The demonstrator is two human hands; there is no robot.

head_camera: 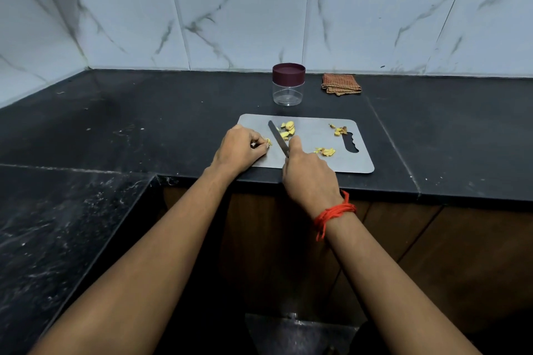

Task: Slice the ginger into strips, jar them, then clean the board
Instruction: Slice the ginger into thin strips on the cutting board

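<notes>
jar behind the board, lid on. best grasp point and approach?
Grip the jar around its maroon lid, or the clear wall just below, coming from the front over the cutting board. It stands upright and round, apart from the folded cloth to its right, so both sides look free for fingers.

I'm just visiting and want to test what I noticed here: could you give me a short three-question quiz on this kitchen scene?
1. True or false: the clear plastic jar with the maroon lid is open.
2. Which hand holds the steel-bladed knife?
3. The folded orange checked cloth lies: A) on the grey metal cutting board, B) right of the jar, C) in the left hand.

Key: 1 false; 2 the right hand; 3 B.
</notes>
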